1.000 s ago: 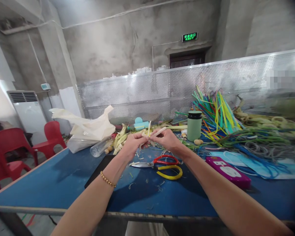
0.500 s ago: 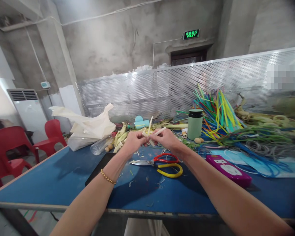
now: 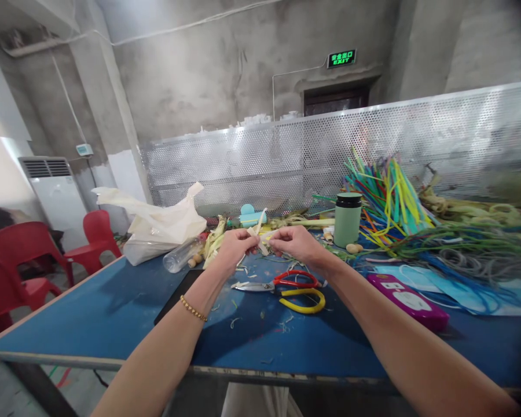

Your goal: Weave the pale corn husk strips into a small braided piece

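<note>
Above the middle of the table, my left hand pinches a small bundle of crossed pale flat strips, which look like plant husk. One strip end sticks up and another hangs down. Close beside it, my right hand has its thumb and fingertips together at a strip of the same bundle; its exact grip is partly hidden. Below both hands lie scissors with one red and one yellow handle, blades pointing left. Small pale scraps are scattered around them.
A white plastic bag and a clear bottle lie at left, near a dark flat object. A green jar, colourful strips, cords and a purple box occupy the right. Red chairs stand beyond the table.
My right hand has moved slightly away from my left, and the strip that stuck out over its fingers no longer shows there. The view has shifted a little.
</note>
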The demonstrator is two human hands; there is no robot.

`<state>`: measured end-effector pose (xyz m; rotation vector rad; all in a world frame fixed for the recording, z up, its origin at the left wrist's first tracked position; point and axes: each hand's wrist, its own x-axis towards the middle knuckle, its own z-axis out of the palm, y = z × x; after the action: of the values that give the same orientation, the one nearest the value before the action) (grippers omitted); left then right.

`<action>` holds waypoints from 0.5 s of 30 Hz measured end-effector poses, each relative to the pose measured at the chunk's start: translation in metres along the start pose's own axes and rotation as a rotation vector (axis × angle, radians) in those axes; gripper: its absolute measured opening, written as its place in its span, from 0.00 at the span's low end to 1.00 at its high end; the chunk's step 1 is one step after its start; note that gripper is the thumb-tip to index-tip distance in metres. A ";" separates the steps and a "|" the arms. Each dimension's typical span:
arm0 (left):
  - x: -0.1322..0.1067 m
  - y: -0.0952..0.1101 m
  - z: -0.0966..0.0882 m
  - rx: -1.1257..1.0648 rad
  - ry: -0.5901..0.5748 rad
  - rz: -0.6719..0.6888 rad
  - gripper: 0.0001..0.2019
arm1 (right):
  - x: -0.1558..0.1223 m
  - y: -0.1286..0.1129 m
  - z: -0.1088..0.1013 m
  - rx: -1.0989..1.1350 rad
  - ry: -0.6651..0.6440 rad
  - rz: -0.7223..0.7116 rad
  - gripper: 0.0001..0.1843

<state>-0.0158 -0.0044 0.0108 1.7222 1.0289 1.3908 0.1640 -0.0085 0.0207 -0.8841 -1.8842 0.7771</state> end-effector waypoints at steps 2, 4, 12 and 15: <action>0.000 0.000 0.000 0.018 0.008 -0.004 0.09 | 0.000 -0.001 -0.001 0.003 0.004 0.010 0.10; 0.001 0.001 -0.001 0.024 0.014 -0.011 0.10 | 0.000 -0.002 -0.003 0.018 -0.011 0.029 0.10; 0.005 -0.003 -0.007 -0.105 -0.035 -0.070 0.09 | -0.003 -0.009 -0.013 0.155 -0.154 0.022 0.14; 0.005 -0.004 -0.008 -0.203 -0.079 -0.121 0.09 | -0.005 -0.014 -0.017 0.159 -0.223 -0.014 0.09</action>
<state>-0.0232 0.0022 0.0111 1.5290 0.9001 1.2933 0.1772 -0.0177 0.0359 -0.7080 -1.9860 1.0378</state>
